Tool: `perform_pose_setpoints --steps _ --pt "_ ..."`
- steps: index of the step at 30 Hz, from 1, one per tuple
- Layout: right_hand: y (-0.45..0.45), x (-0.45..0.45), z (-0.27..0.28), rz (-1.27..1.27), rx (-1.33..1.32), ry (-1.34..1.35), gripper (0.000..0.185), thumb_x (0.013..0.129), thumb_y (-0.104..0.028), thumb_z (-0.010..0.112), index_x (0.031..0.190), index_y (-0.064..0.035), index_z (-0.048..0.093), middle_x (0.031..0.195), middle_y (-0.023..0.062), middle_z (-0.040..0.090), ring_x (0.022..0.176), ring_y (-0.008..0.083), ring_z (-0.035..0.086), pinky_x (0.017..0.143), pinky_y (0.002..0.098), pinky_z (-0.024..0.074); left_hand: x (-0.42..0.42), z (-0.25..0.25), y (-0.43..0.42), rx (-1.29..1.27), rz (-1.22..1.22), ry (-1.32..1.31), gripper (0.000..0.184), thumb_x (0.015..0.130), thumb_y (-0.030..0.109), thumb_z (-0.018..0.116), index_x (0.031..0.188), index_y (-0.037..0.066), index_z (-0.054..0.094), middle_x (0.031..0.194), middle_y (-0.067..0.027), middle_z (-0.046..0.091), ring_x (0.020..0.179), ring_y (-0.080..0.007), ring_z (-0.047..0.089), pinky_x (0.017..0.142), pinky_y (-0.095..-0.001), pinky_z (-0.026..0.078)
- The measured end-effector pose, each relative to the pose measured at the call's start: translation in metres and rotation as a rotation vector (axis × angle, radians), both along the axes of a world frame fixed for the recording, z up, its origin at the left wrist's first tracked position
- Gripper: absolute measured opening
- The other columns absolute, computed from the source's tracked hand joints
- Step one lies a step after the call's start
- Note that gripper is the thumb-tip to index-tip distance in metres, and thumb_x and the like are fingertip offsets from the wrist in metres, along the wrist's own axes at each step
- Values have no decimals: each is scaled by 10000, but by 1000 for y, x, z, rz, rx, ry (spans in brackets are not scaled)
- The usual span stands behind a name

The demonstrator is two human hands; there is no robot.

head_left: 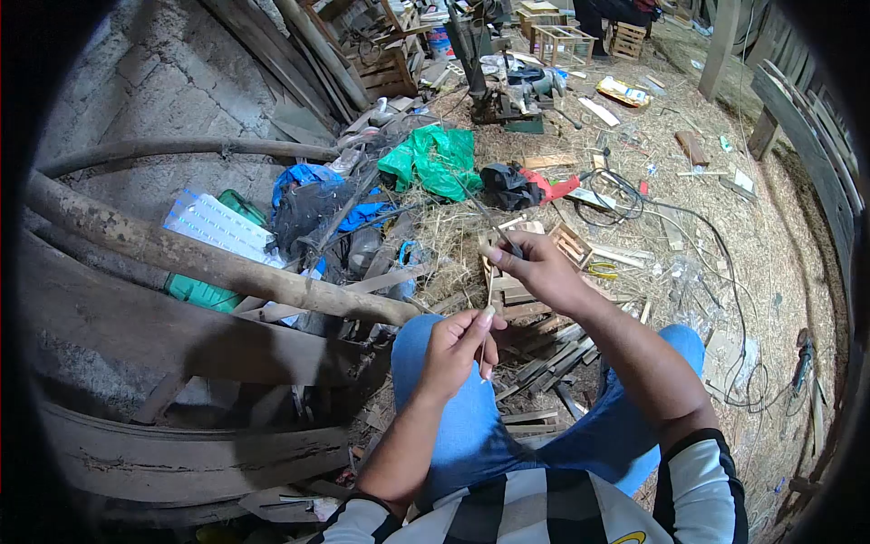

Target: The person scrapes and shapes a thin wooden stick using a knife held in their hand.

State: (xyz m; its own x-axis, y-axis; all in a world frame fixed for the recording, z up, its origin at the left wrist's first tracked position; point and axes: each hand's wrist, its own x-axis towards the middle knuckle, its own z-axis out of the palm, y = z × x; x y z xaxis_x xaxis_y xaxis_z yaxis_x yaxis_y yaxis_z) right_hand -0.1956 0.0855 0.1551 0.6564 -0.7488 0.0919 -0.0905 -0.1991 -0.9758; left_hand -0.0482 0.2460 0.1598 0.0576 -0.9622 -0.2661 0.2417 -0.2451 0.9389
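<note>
My left hand (pixel 456 346) is closed over my left thigh, thumb and fingers pinching a thin wooden stick (pixel 490 292) that stands nearly upright. Just above and to the right, my right hand (pixel 542 274) is closed around a knife (pixel 486 214) with a dark handle. Its long narrow blade points up and to the left, away from my body. The right thumb lies close to the stick's upper end; whether it touches the stick I cannot tell. Beneath my hands a small wooden crate (pixel 569 245) and several wood strips (pixel 553 367) lie on the ground.
A thick pole (pixel 217 263) and planks run along my left. Ahead lie a green plastic bag (pixel 433 161), a red-and-black power tool (pixel 535 186) and yellow-handled pliers (pixel 601 270). Black cables (pixel 702 231) curve across the straw-covered floor on the right. Another person (pixel 612 18) is partly visible far back.
</note>
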Motion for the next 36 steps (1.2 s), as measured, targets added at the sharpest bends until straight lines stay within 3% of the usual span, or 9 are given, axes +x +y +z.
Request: perform_pose_setpoints --steps 1,3,4,8,11,23,32,35,36 --pt "0 -1 -2 2 0 -1 357 1033 -377 647 955 -29 670 717 -30 516 675 85 447 601 307 371 0 1 0 -22 16 -3 358 1101 301 517 1070 -29 652 608 -56 596 435 -114 524 437 -243 425" --pt "3 -4 -2 -87 -321 18 428 1068 -441 517 925 -49 611 683 126 575 650 315 602 624 436 438 3 -4 -2 -61 61 -22 353 1101 299 515 1048 -24 648 593 -53 578 416 -118 500 408 -251 408" --pt "9 -10 13 -27 -448 214 418 1073 -461 441 985 -83 596 767 187 628 754 419 646 647 502 483 4 -5 -2 -102 104 -39 349 1100 296 512 1027 -19 645 578 -50 560 397 -123 476 380 -260 390" --pt "29 -10 16 97 -754 354 328 1046 -407 509 923 -107 564 775 144 666 713 401 663 583 528 487 4 -2 0 -118 179 -6 332 1101 283 510 1015 -12 636 563 -48 546 387 -119 468 368 -255 377" --pt "30 -8 19 128 -786 390 315 1045 -402 511 936 -113 570 761 142 665 706 400 662 588 528 486 4 -2 2 -111 177 -16 313 1101 262 507 993 -6 626 552 -46 538 381 -118 462 365 -253 376" --pt "18 -10 13 139 -725 447 368 1052 -453 459 981 -124 606 776 154 690 717 413 674 614 550 496 6 -2 7 -65 114 47 297 1101 237 497 952 4 604 530 -36 519 352 -110 436 346 -262 371" --pt "-37 -28 -5 -187 -629 716 421 1055 -497 434 999 -133 638 766 176 683 756 432 676 649 570 511 17 -2 11 -52 72 124 288 1099 235 494 950 7 588 525 -47 511 336 -128 437 333 -279 379" --pt "-16 -25 11 -220 -626 463 436 1057 -492 439 969 -112 635 775 189 671 770 436 666 658 561 501 16 -1 12 -31 92 197 314 1099 264 506 943 10 605 536 -47 524 373 -132 471 364 -270 392" --pt "-11 -21 0 -158 -607 330 419 1067 -461 484 985 -77 632 696 180 608 646 361 628 607 500 449 18 -1 10 -45 66 248 319 1100 274 501 951 12 606 543 -50 530 383 -140 485 379 -279 411"
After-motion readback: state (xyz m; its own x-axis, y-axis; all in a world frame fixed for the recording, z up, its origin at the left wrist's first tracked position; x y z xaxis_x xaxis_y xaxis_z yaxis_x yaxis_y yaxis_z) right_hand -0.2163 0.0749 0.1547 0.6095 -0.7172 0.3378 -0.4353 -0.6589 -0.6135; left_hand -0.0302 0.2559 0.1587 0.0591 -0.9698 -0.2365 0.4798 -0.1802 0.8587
